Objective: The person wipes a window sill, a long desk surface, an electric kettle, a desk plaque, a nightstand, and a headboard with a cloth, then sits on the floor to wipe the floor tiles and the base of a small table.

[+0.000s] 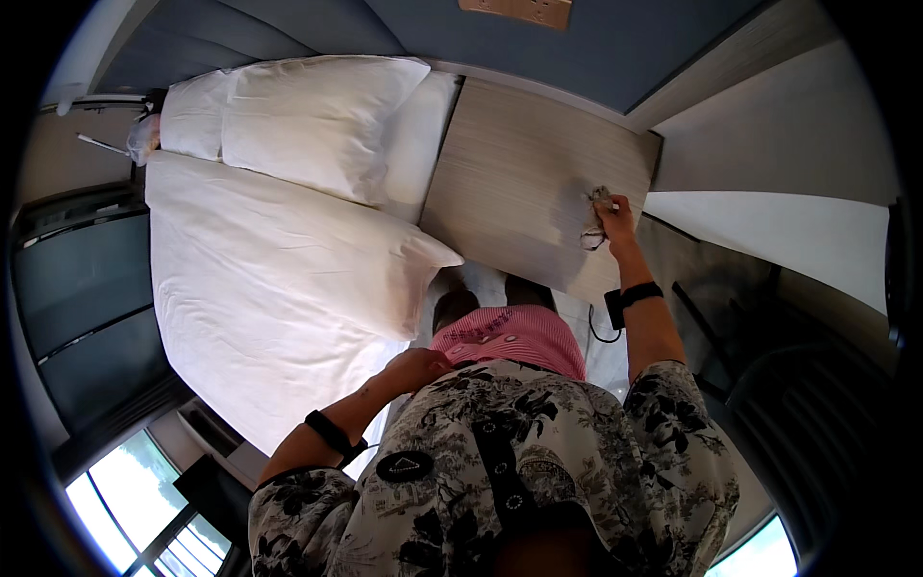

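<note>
My right hand (617, 220) grips a crumpled greyish cloth (594, 225) on the right part of a light wood-grain tabletop (512, 159). Part of the cloth is hidden behind the fingers. My left hand (418, 368) rests at my waist against pink striped shorts (512, 335). Its fingers are partly hidden, and whether they are apart cannot be seen. To the left of the tabletop stands a bed with a white duvet (281, 252) and white pillows (310, 122).
A blue-grey padded headboard panel (317, 29) runs behind the bed, with a socket plate (519, 10) on the wall. A corner of the duvet (447, 257) juts toward the tabletop's front edge. On the right is a dark slatted chair (807, 404). A cable (602, 333) hangs below my right forearm.
</note>
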Demonstrator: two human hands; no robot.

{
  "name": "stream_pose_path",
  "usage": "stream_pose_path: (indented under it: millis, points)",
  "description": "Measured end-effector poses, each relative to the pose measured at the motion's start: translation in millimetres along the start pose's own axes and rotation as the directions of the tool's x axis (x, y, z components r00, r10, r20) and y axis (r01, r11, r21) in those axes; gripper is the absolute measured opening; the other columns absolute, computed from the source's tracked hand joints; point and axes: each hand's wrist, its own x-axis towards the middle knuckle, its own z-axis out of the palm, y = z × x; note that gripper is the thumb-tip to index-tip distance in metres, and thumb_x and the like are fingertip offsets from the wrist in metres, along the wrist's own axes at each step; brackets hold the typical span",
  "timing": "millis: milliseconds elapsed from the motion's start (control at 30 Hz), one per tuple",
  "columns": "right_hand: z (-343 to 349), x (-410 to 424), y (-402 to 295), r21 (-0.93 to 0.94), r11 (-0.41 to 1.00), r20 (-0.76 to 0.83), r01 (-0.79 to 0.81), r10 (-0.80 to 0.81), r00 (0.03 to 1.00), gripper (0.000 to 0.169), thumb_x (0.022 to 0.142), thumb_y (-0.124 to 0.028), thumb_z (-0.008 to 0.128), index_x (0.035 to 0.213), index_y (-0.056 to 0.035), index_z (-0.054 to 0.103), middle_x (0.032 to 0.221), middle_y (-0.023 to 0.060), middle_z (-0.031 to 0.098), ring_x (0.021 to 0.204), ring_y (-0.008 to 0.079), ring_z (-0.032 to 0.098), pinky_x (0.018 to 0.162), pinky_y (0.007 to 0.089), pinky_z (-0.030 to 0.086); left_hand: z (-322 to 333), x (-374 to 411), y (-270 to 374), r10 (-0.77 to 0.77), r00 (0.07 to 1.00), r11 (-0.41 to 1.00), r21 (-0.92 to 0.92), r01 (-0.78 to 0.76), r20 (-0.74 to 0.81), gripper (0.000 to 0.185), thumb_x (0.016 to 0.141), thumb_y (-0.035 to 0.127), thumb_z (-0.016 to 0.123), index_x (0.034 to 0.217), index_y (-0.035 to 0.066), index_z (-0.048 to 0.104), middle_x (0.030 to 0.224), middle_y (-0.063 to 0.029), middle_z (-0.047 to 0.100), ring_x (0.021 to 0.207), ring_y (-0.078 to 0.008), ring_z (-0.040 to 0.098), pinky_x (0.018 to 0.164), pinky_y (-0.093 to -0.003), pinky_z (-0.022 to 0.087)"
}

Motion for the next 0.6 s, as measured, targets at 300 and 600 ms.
stream_pose_path:
  millis: [300, 600]
  points:
    - [-1, -25, -89, 0.004, 0.994, 0.069, 0.113, -0.113, 0.991, 0.04, 0.086, -0.021, 0.072, 0.118, -0.0098, 0.052, 0.09, 0.0063, 0.059, 0.077, 0.0166, 0.055, 0.065, 0.0348, 0.046, -48, 69, 7, -0.008, 0.998, 0.944, -0.328, -0.014, -0.064, 0.048, 0.076, 0.042, 0.078, 0.104, 0.005, 0.066, 0.081, -0.0072, 0.07, 0.07, -0.0179, 0.067, 0.055, -0.0325, 0.055]
    - [19, -54, -176, -0.334, 0.84, 0.157, 0.427, -0.398, 0.904, 0.049, 0.078, -0.027, 0.076, 0.119, -0.0127, 0.053, 0.105, 0.0143, 0.059, 0.094, 0.0293, 0.059, 0.084, 0.0396, 0.048, -85, 150, 28, -0.051, 0.93, 0.998, 0.002, 0.055, -0.363, 0.038, 0.067, 0.026, 0.08, 0.096, 0.006, 0.064, 0.099, -0.0113, 0.067, 0.096, -0.029, 0.064, 0.079, -0.0396, 0.055]
